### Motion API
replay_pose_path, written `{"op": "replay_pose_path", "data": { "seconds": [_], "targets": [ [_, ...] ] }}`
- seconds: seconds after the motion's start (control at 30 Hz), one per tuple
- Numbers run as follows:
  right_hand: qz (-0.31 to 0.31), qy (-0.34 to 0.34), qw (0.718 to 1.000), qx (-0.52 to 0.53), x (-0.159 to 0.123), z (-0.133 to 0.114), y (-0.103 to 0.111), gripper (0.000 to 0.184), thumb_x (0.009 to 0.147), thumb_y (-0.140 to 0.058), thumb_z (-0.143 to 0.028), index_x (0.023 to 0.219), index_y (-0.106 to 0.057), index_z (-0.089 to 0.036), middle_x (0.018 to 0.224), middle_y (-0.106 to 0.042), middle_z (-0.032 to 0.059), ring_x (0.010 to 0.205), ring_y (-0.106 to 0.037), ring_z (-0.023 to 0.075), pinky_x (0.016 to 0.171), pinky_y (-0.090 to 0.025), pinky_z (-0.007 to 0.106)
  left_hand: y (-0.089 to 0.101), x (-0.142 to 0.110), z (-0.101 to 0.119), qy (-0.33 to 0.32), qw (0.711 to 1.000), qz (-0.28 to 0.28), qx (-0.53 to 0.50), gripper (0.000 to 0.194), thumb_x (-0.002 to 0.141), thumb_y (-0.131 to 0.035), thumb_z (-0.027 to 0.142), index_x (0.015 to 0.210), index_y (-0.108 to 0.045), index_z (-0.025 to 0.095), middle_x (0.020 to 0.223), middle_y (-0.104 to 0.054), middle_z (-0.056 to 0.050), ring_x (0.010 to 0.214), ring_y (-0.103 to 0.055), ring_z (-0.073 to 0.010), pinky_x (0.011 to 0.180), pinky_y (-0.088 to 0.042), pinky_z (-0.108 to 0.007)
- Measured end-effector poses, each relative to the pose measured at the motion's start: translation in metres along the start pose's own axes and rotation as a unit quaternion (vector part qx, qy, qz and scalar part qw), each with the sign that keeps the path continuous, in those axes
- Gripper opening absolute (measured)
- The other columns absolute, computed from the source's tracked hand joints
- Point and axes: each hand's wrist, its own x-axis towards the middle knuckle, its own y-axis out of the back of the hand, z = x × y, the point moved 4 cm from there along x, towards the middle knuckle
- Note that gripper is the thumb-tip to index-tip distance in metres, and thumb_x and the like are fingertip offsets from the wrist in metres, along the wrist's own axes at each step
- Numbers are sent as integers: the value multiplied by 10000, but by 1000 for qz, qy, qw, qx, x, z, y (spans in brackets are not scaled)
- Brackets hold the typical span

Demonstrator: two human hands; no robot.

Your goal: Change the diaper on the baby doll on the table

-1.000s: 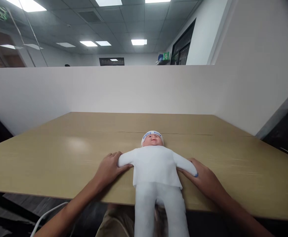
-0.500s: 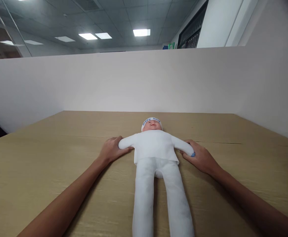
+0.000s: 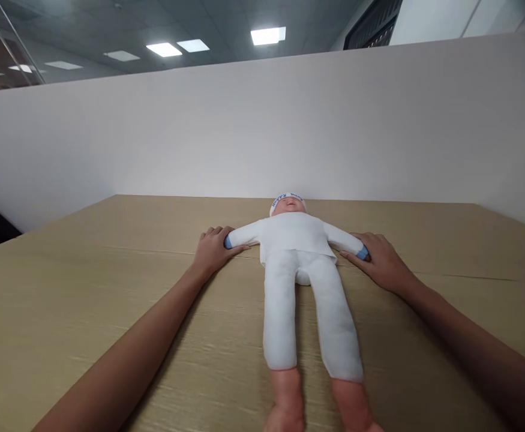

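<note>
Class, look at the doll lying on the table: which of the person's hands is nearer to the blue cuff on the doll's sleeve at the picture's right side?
Right. The right hand touches that blue cuff; the left hand holds the doll's opposite sleeve.

White-clad baby doll (image 3: 299,252), face-up, arms outspread, on table (image 3: 86,288).

A baby doll (image 3: 297,264) in white clothes lies face up on a tan worktop (image 3: 86,300), head toward 12 o'clock, bare feet toward 6. The left hand (image 3: 213,251) grips the doll's arm at 9 o'clock; the right hand (image 3: 381,264) holds the other arm at 3 o'clock. A white partition (image 3: 154,138) rises behind.
</note>
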Motion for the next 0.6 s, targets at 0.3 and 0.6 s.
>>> {"op": "replay_pose_path", "data": {
  "seconds": [0.3, 0.6],
  "targets": [
    [97, -53, 991, -70, -42, -40, -5, 904, 1038, -503, -700, 1715, -294, -138, 1696, -421, 241, 1550, -403, 441, 1255, -387, 626, 10, -36, 7, 27, 998, 45, -20, 942, 896, -780, 705, 1652, -456, 246, 1667, -478, -174, 1515, -432, -390, 1256, -349, -530],
    [169, -16, 985, -34, -106, -173, 49, 702, 1079, -312, -184, 1763, -197, -298, 1783, -331, 114, 1657, -302, 327, 1332, -298, 644, 48, -134, 83, 12, 997, 75, -31, 663, 1101, -412, 283, 1741, -267, 187, 1774, -312, -203, 1645, -293, -364, 1308, -297, -585]
  ]
}}
